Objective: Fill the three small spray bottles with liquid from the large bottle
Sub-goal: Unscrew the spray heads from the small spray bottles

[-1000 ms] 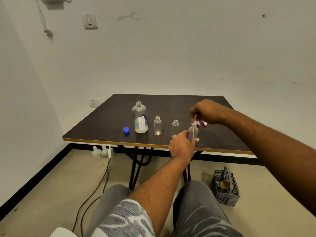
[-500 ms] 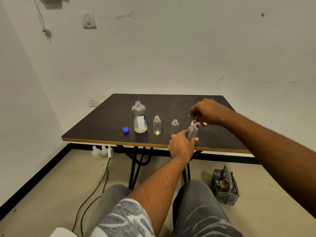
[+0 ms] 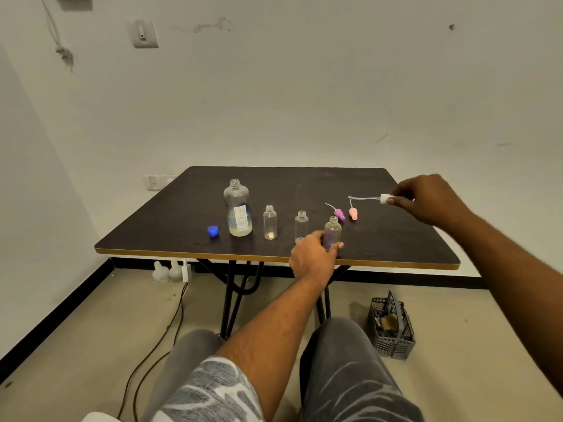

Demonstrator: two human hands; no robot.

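Labels: big bottle (image 3: 237, 208) has a white sticker with print, way too small for us to read. Nothing else has writing we can make out.
Big bottle: uncapped, upright, left end of the row, a bit of pale liquid at the bottom. Its blue cap (image 3: 213, 231) sits just left of it.
Left bottle (image 3: 270, 222): open neck, looks empty apart from something pale at the base.
Middle bottle (image 3: 301, 225): open, looks empty, partly behind our left hand.
Right bottle (image 3: 332, 232): open, upright, near the front edge; can't tell what's in it.
Left hand (image 3: 313, 257): fingers wrapped on the right bottle's base, holding it on the table (image 3: 396, 239).
Right hand (image 3: 432, 199): pinching a white sprayer (image 3: 384, 198) up over the table's right side, its tube pointing left.
Other sprayers: purple one (image 3: 339, 213) and pink one (image 3: 353, 213) lying just behind the right bottle.
Room: far half of the table is bare, so is the right near corner. Grey basket (image 3: 391, 330) on the floor to the right.
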